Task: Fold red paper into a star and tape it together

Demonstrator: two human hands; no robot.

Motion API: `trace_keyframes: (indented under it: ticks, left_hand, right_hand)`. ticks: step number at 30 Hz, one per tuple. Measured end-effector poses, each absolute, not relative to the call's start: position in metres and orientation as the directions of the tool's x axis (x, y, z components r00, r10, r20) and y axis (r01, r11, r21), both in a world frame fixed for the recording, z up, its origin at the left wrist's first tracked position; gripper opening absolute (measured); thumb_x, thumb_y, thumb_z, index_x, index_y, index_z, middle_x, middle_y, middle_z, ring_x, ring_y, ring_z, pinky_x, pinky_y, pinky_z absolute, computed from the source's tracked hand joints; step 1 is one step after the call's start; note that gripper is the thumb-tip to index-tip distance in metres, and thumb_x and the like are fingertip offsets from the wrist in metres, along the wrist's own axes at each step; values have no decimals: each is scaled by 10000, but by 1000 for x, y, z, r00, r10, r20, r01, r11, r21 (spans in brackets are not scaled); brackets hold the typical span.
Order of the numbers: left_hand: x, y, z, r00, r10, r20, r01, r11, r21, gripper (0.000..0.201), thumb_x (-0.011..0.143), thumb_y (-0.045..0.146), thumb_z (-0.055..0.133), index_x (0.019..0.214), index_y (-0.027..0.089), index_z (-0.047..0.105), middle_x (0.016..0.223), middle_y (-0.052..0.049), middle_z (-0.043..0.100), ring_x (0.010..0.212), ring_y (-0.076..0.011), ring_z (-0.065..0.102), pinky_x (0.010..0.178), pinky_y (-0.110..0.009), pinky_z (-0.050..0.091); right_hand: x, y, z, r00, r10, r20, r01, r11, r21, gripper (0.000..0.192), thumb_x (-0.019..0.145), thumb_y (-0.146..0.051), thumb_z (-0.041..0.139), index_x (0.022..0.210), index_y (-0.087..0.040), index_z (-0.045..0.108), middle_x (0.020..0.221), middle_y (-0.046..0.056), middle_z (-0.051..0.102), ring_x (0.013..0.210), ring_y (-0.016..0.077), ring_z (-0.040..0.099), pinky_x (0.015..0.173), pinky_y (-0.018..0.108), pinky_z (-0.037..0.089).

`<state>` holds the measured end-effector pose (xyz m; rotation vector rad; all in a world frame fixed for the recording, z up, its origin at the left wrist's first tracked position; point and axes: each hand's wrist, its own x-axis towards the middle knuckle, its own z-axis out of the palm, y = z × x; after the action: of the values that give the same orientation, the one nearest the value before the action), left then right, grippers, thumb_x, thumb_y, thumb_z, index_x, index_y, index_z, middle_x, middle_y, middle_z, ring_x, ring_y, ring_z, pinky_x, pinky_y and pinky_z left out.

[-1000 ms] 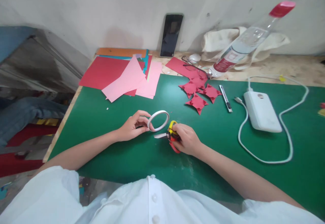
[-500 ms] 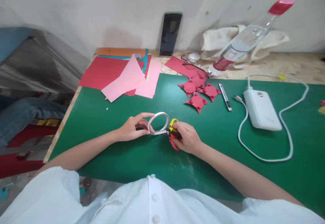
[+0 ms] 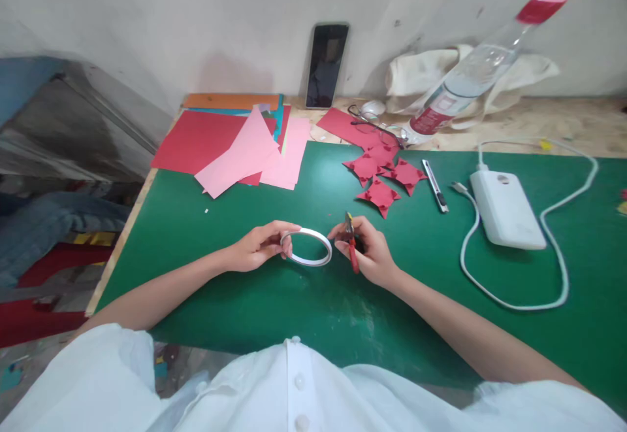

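Observation:
My left hand (image 3: 259, 246) pinches the left side of a thin white roll of tape (image 3: 318, 262), which is tilted above the green table mat (image 3: 235, 314). Just right of the roll, my right hand (image 3: 369, 252) is closed around small scissors (image 3: 352, 249) with red and yellow handles. The thumb and forefinger of that hand reach toward the roll's right edge; whether they pinch a bit of tape is too small to tell. Beyond the right hand lie several red folded paper stars (image 3: 379, 195), close together.
Red sheets (image 3: 196, 138) and pink paper strips (image 3: 240, 154) lie at the back left. A phone (image 3: 327, 66) leans on the wall. Glasses (image 3: 375, 125), a tilted-looking bottle (image 3: 455, 95), a utility knife (image 3: 435, 187) and a white power bank (image 3: 507, 210) with a cable are at the right.
The scissors have turned in my right hand and swung away from the tape, their blades now off it. The roll has tipped flatter and moved slightly right and down.

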<state>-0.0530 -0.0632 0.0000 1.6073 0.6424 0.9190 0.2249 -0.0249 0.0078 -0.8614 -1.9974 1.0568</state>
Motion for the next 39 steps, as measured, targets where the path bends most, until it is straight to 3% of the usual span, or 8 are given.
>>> trace_keyframes:
  ticks: [7, 13, 18, 21, 23, 26, 35, 39]
  left_hand:
    - [-49, -66, -5, 455, 827, 331, 6, -374, 927, 441, 1002, 137, 472, 1393, 325, 549, 1095, -66, 630, 967, -112, 676, 848, -246, 604]
    - [-41, -72, 2, 292, 842, 454, 371, -537, 757, 434, 968, 280, 615, 1399, 305, 578, 1323, -89, 649, 1251, -191, 631, 1083, -355, 544]
    - [-27, -78, 3, 281, 816, 505, 412, -578, 704, 581, 977, 466, 577, 1516, 279, 463, 1515, -141, 531, 1385, -231, 562, 1137, -392, 521]
    - [-21, -79, 0, 236, 826, 512, 424, -562, 710, 603, 908, 395, 703, 1472, 300, 511, 1514, -130, 527, 1382, -243, 564, 1138, -412, 527]
    - [-16, -80, -4, 144, 880, 452, 386, -470, 793, 555, 850, 348, 778, 1374, 315, 596, 1482, -104, 538, 1354, -244, 581, 1140, -422, 528]
    - [-10, -82, -9, 52, 966, 251, 114, -256, 960, 509, 827, 305, 805, 1300, 297, 615, 1371, -86, 579, 1155, -172, 683, 1001, -315, 599]
    - [-5, -85, -4, 168, 973, 160, -102, -144, 984, 433, 874, 239, 759, 1250, 234, 544, 1112, -59, 782, 1069, -141, 758, 984, -249, 595]
    - [-3, -85, -2, 126, 961, 248, -108, -235, 966, 384, 872, 201, 753, 1206, 218, 564, 997, -37, 805, 950, -146, 788, 886, -237, 632]
  right_hand:
    - [218, -41, 8, -616, 691, 379, -11, 474, -880, 162, 962, -311, 645, 948, -259, 492, 809, -2, 741, 664, 124, 722, 583, 222, 560]
    - [215, -39, 3, -573, 654, 494, 35, 622, -782, 113, 916, -230, 689, 924, -243, 577, 800, 6, 735, 693, 129, 714, 648, 235, 573]
    - [207, -39, -3, -563, 582, 586, 107, 755, -647, 137, 882, -95, 655, 865, -220, 600, 716, -8, 664, 631, 113, 575, 621, 227, 494]
    - [203, -40, -4, -587, 528, 614, 123, 807, -577, 193, 861, -25, 610, 844, -217, 599, 722, -9, 671, 645, 116, 529, 636, 227, 472]
    - [202, -39, -4, -591, 512, 623, 135, 825, -549, 208, 857, -8, 597, 840, -215, 589, 718, -13, 665, 642, 113, 516, 636, 220, 464]
    - [201, -38, -3, -577, 512, 637, 160, 835, -526, 200, 866, -13, 592, 851, -212, 576, 695, -21, 636, 627, 107, 508, 621, 211, 456]
    - [201, -37, -1, -605, 483, 633, 192, 860, -472, 180, 891, -56, 590, 820, -220, 569, 697, -16, 672, 627, 108, 550, 630, 211, 487]
    - [201, -38, -2, -612, 499, 614, 218, 853, -475, 155, 902, -78, 585, 863, -227, 596, 709, -17, 695, 627, 109, 587, 641, 218, 511]
